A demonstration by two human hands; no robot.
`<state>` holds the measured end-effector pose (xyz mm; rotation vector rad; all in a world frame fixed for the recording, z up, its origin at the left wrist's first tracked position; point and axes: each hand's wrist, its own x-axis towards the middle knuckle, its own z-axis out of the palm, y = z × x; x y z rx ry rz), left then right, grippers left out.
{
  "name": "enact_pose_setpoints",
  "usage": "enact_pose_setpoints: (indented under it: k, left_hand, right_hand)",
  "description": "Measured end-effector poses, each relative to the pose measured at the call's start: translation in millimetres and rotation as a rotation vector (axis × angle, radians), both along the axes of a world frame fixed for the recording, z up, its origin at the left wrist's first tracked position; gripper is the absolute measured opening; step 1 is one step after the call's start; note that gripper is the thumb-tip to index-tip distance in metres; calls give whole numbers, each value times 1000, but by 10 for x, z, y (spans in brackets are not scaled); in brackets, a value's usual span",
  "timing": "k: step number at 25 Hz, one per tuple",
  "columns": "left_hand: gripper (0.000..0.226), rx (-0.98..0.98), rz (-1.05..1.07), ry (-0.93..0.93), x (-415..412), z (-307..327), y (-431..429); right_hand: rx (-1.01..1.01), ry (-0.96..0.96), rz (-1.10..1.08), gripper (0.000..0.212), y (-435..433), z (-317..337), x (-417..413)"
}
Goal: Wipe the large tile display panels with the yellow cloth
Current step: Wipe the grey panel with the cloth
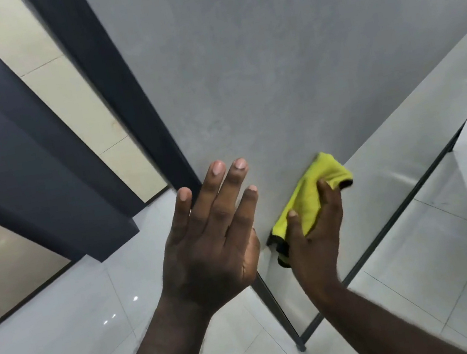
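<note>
A large grey tile panel [267,56] fills the upper middle of the head view and leans on a thin dark metal frame [273,303]. My right hand [313,234] grips a folded yellow cloth [315,194] with a dark edge and presses it against the panel's lower part, close to its bottom edge. My left hand [212,242] is held up flat in front of the panel's lower left corner, fingers spread, holding nothing. Whether the palm touches the panel is hidden.
A dark blue-grey frame post [25,156] stands to the left with cream tile panels [63,91] on either side. The glossy light floor tiles [68,343] spread below. A pale sloping panel surface [421,126] runs off to the right, along the frame rail [402,213].
</note>
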<state>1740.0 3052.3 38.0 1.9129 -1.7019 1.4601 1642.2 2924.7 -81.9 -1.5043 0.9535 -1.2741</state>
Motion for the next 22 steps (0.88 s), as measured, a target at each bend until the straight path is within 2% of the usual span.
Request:
enact_pose_setpoints:
  k: [2, 3, 4, 7, 8, 12, 17, 22]
  left_hand:
    - [37, -38, 38, -50, -76, 70, -158]
    - [34, -54, 45, -60, -120, 103, -245]
    - [33, -68, 48, -66, -167, 126, -334]
    - [46, -49, 131, -113, -209, 106, -500]
    - [53, -27, 168, -135, -201, 84, -527]
    - [58, -4, 258, -190, -163, 22, -587]
    - [60, -15, 314, -260, -166, -6, -601]
    - [64, -49, 307, -269, -160, -17, -619]
  right_hand:
    - [-281, 15, 137, 67, -45, 45, -58]
    - [-363, 52, 195, 66, -97, -37, -111]
    - [-358, 65, 202, 65, -223, -164, -174]
    - [89, 61, -8, 68, -710, -238, -217]
    - [152, 59, -37, 69, -856, -158, -219]
    - [-49, 57, 67, 71, -989, -32, -330]
    - [167, 84, 116, 72, -1005, -219, -418]
    - [184, -8, 47, 73, -1300, -102, -337]
